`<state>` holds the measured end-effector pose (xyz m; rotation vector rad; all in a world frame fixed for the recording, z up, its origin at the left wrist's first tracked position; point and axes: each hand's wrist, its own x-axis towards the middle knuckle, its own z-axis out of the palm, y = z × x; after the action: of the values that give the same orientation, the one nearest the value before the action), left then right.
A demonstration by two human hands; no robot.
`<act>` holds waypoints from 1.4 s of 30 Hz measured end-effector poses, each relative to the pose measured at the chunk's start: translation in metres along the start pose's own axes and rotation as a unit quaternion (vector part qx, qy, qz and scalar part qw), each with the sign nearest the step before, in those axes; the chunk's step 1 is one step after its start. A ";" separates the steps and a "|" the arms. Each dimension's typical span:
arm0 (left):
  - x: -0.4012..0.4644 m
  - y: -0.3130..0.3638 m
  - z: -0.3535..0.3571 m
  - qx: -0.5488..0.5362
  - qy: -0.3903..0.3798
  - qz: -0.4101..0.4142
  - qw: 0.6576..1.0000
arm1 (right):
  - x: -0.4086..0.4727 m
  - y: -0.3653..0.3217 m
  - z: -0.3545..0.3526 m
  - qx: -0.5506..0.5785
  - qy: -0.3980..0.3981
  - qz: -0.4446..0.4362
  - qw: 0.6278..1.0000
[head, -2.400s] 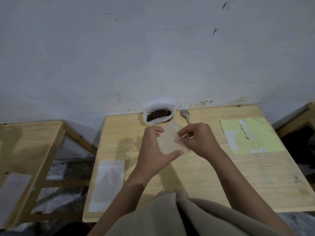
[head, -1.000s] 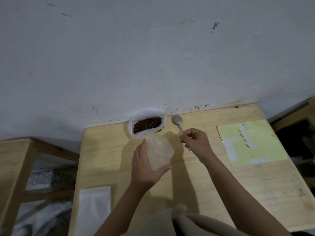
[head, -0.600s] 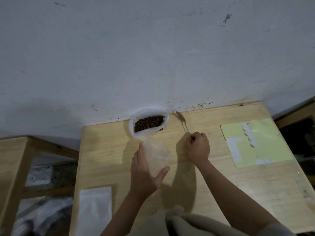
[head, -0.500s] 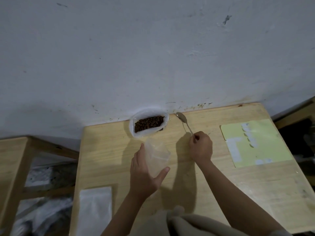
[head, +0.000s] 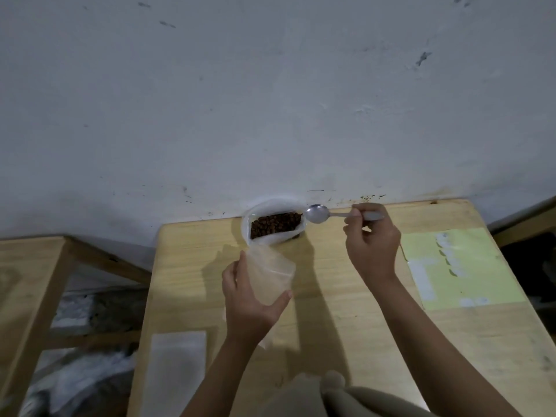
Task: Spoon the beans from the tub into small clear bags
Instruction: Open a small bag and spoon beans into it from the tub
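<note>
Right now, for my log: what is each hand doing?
Left hand: holds the clear bag.
Right hand: holds the spoon.

I could read no text anywhere. The yellow-green sheet (head: 460, 266) on my counter (head: 346, 326) carried white patches, perhaps stickers, but they looked blank or too blurred for any letters.

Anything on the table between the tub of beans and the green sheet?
In the head view, only the right hand with the spoon hangs over that stretch between the tub and the green sheet; the wood looks bare.
</note>
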<state>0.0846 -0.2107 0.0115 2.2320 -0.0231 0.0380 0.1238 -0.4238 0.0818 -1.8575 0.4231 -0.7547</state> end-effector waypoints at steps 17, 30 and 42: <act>0.008 -0.011 -0.010 0.073 0.007 0.001 0.997 | -0.008 0.044 0.080 0.033 -0.015 0.399 0.916; 0.014 -0.015 -0.006 0.143 -0.002 0.061 0.988 | -0.006 0.030 0.040 0.174 0.034 0.419 0.890; 0.026 -0.010 0.005 0.115 -0.062 0.042 0.990 | -0.025 0.004 0.009 0.115 -0.135 0.218 0.960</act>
<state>0.1112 -0.2084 0.0010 2.4612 -0.1890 -0.0557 0.1116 -0.4043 0.0678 -1.5445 0.5207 -0.2359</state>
